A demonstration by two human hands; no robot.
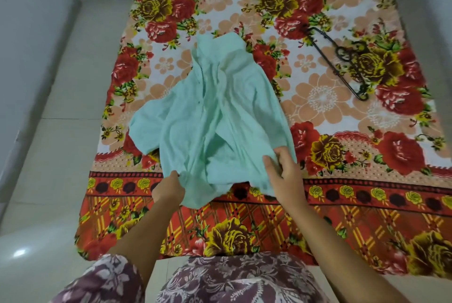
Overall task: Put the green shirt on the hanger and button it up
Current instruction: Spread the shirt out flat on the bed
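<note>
A pale green shirt (215, 112) lies crumpled on the flowered bedspread, its collar end pointing away from me and its placket with small dark buttons running down the middle. My left hand (168, 190) grips the near edge of the shirt on the left. My right hand (281, 170) pinches the near edge on the right, thumb on top of the cloth. A black hanger (342, 58) lies flat on the bedspread at the far right, apart from the shirt and from both hands.
The bedspread (367, 192) with red and yellow roses covers the bed and drapes over its near edge. Pale tiled floor (61, 107) runs along the left of the bed, with a wall beyond it.
</note>
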